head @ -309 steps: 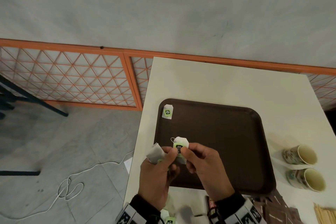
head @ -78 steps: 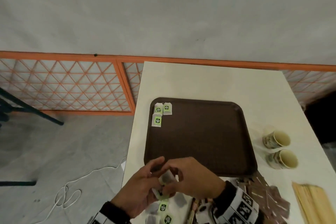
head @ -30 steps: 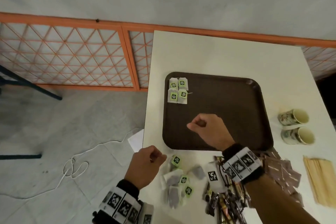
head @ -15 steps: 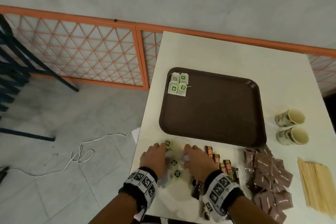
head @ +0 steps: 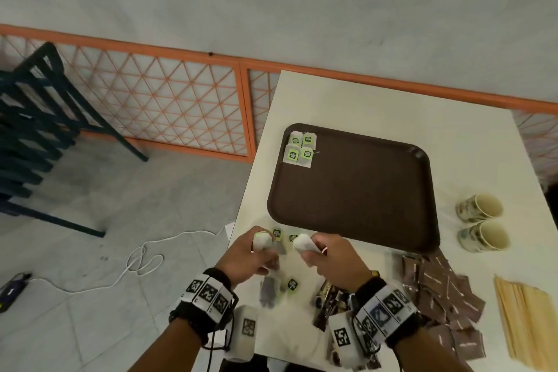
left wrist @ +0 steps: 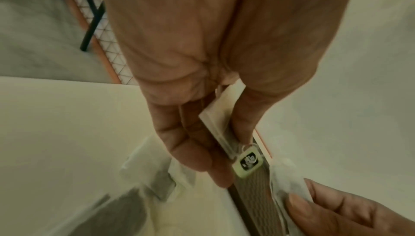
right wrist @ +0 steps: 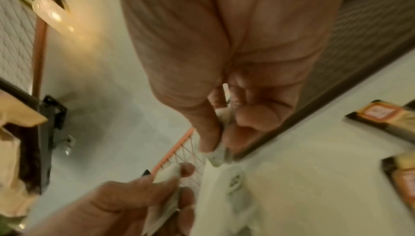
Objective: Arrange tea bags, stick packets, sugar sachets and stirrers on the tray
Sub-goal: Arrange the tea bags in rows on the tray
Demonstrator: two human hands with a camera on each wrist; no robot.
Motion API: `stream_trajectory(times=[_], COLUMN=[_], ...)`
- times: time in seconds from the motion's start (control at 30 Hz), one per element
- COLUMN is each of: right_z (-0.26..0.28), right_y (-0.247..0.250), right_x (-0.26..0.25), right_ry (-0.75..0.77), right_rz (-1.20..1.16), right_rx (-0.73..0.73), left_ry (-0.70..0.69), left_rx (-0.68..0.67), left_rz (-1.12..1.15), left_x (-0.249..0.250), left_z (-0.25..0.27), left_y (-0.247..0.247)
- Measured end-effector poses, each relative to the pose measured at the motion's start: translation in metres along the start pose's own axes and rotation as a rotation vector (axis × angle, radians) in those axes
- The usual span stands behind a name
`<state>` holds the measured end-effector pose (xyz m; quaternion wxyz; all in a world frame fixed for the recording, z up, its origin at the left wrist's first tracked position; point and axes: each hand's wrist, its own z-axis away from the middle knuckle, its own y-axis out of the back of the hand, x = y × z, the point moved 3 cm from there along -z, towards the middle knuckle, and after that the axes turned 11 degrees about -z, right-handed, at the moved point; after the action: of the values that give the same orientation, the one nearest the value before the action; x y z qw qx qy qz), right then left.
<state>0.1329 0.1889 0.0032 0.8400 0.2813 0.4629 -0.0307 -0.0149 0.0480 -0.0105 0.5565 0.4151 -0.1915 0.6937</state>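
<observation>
A dark brown tray (head: 362, 190) lies on the white table, with several green-tagged tea bags (head: 299, 149) grouped in its far left corner. Just in front of the tray's near edge, my left hand (head: 252, 254) pinches one white tea bag (head: 262, 240) between thumb and fingers; its green tag (left wrist: 247, 162) dangles in the left wrist view. My right hand (head: 327, 257) pinches another white tea bag (head: 303, 243), also seen as the tea bag (right wrist: 219, 153) in the right wrist view. Loose tea bags (head: 291, 284) lie on the table under both hands.
Stick packets (head: 329, 299) lie by my right wrist. Brown sachets (head: 444, 296) are heaped to the right, wooden stirrers (head: 525, 314) beyond them. Two paper cups (head: 480, 223) lie on their sides right of the tray. The table's left edge drops to the floor.
Both hands were down on the loose tea bag pile half a second ago; now each has lifted with one tea bag pinched. The tray's contents are unchanged.
</observation>
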Motion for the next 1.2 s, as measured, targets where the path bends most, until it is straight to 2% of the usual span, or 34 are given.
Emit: stream_trajectory(times=[0.13, 0.23, 0.3, 0.37, 0.43, 0.47, 0.53, 0.63, 0.87, 0.97, 1.07, 1.2], right_z=[0.004, -0.003, -0.006, -0.012, -0.020, -0.025, -0.032, -0.038, -0.047, -0.053, -0.060, -0.057], right_y=[-0.008, -0.026, -0.034, -0.034, -0.033, -0.037, -0.053, -0.083, -0.103, -0.098, -0.085, -0.053], right_x=[-0.033, -0.057, -0.068, -0.069, -0.062, -0.057, -0.047, -0.038, -0.034, -0.031, -0.025, -0.017], right_ry=[0.012, 0.104, 0.140, 0.113, 0.101, 0.088, 0.021, -0.029, 0.019, 0.042, 0.032, -0.051], right_rz=[-0.214, -0.162, -0.099, -0.124, -0.004, 0.140, 0.409, 0.596, 0.776, 0.776, 0.676, 0.290], right_rx=[-0.048, -0.049, -0.051, -0.002, 0.079, 0.073, -0.040, -0.167, -0.063, -0.048, -0.027, 0.068], left_ry=[0.105, 0.189, 0.159, 0.156, 0.202, 0.222, 0.257, 0.280, 0.281, 0.293, 0.292, 0.299], left_rx=[-0.008, -0.096, -0.127, -0.067, 0.016, 0.043, 0.091, 0.149, 0.091, 0.064, 0.040, 0.014], left_rz=[0.315, 0.664, 0.714, 0.737, 0.767, 0.750, 0.641, 0.471, 0.398, 0.363, 0.350, 0.350], left_x=[0.004, 0.007, 0.006, 0.000, -0.012, -0.017, -0.029, -0.039, -0.036, -0.032, -0.026, -0.020], left_z=[0.007, 0.011, 0.012, 0.010, 0.008, 0.009, 0.013, 0.019, 0.022, 0.018, 0.014, 0.004], left_y=[-0.004, -0.010, -0.009, -0.003, 0.007, 0.013, 0.022, 0.032, 0.039, 0.041, 0.041, 0.038])
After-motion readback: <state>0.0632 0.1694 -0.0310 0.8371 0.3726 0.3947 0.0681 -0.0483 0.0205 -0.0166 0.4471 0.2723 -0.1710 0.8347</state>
